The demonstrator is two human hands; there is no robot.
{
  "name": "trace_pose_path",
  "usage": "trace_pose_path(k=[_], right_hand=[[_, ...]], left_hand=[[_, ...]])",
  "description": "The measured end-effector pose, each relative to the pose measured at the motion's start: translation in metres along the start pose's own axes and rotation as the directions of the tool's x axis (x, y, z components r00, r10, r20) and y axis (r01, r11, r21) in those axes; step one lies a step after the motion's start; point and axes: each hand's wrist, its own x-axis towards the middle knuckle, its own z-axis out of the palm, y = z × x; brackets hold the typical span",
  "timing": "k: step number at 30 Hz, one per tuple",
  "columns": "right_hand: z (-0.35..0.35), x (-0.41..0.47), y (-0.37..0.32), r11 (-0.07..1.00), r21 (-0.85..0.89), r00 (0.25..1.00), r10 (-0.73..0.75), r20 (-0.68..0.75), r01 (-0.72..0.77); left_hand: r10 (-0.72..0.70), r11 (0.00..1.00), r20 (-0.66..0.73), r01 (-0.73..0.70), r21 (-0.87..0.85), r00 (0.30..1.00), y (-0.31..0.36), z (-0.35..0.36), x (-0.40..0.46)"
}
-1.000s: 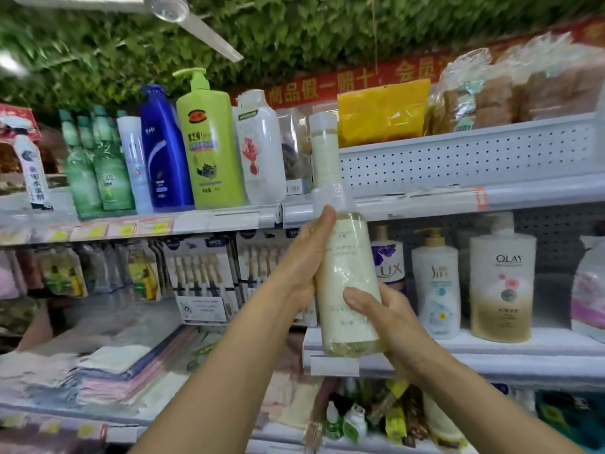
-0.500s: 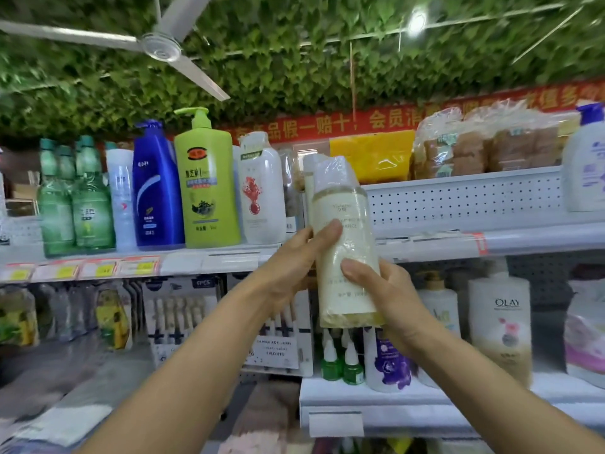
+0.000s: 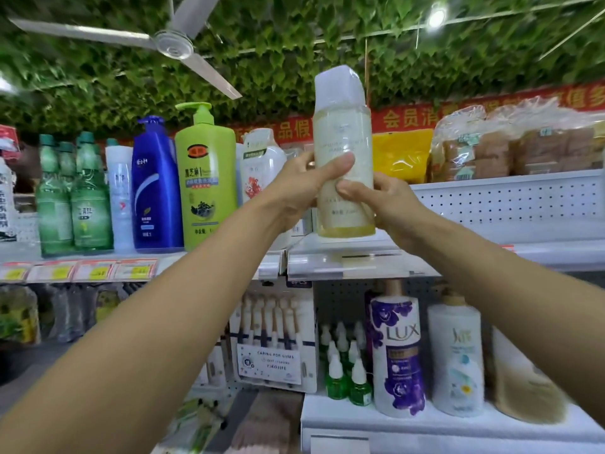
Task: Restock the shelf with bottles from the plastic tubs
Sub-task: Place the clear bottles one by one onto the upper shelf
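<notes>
- Pale bottle (image 3: 343,139): upright, shrink-wrapped, white cap; its base sits at the front edge of the upper shelf (image 3: 491,253), at 12 o'clock from you
- Your left hand (image 3: 304,188): fingers curled round its 9 o'clock side; thumb across the front
- Your right hand (image 3: 386,204): gripping its 3 o'clock side
- Green pump bottle (image 3: 206,178): at 9 o'clock; well apart

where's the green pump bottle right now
Head view, left of centre on the upper shelf: the green pump bottle stands between a blue pump bottle and a white bottle.
</notes>
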Motion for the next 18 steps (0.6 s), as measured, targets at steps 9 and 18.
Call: trace_pose_path(k=[9,18], right_hand=[[-0.004,0.039,0.031,0.991,0.058,0.991,0.114,0.074,-0.118],[-0.004,0.067,0.043,0.954,-0.172,0.954,0.270,0.132,-0.247]], left_hand=[[-0.054,0.998,-0.010,0.054,0.011,0.998,-0.031,-0.006,0.034],[-0.132,0.991,0.005,0.131,0.024,0.991,-0.058,-0.010,0.047]])
